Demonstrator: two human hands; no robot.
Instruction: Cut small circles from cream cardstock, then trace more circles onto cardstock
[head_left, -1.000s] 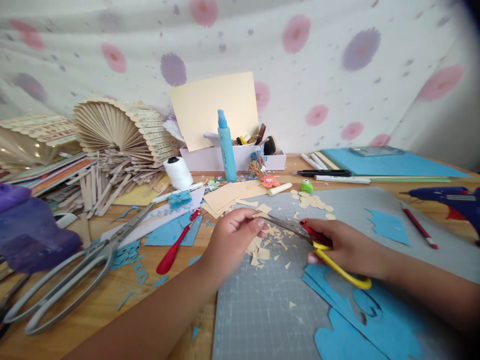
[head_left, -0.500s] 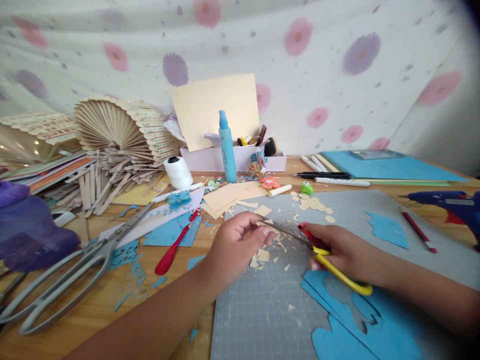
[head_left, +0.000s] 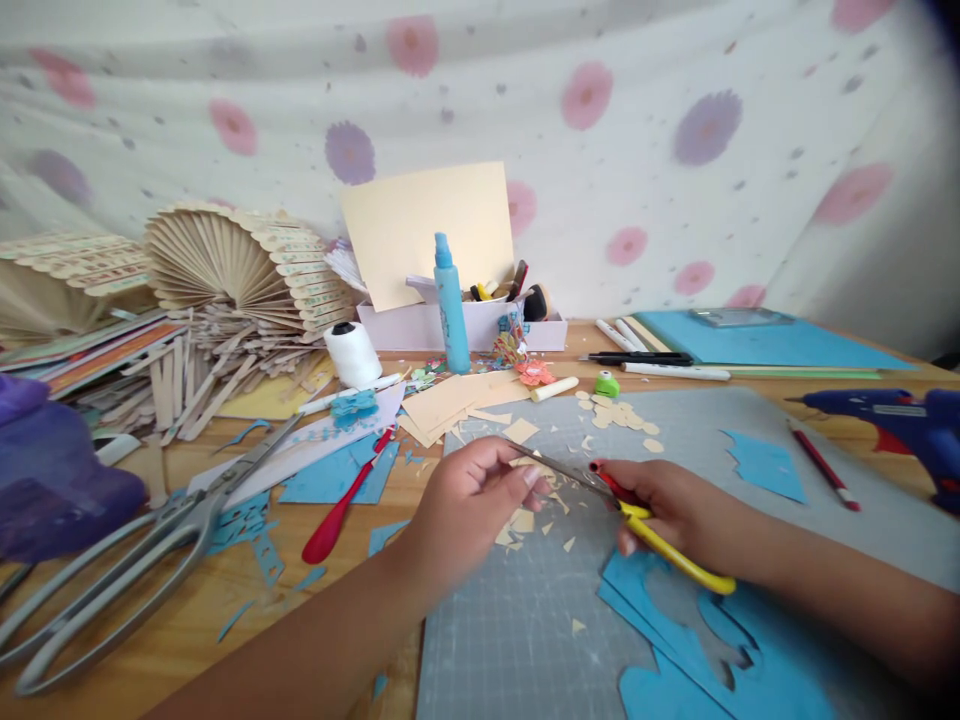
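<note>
My right hand (head_left: 667,505) grips a pair of scissors (head_left: 566,470) by its yellow and red handles. The blades point left and reach my left hand (head_left: 480,500), whose thumb and fingers are pinched together. A small piece of cream paper seems to be in that pinch, largely hidden by the fingers and blades. Cream paper scraps (head_left: 523,520) lie beneath the hands on the grey cutting mat (head_left: 510,630). Small cream paper discs (head_left: 619,413) are grouped farther back. Cut blue sheets (head_left: 675,640) lie below my right hand.
Large metal shears (head_left: 180,530) and a red-handled tool (head_left: 330,530) lie at left. A blue spray bottle (head_left: 452,315) and white thread spool (head_left: 352,355) stand behind. At right are a glue gun (head_left: 885,405) and a pencil (head_left: 825,465). Craft-stick fans (head_left: 240,265) occupy the back left.
The camera view has shifted slightly. Both hands stay close together over the mat. The scissor blades look more closed than before, and the cream piece at the left fingertips is less visible.
</note>
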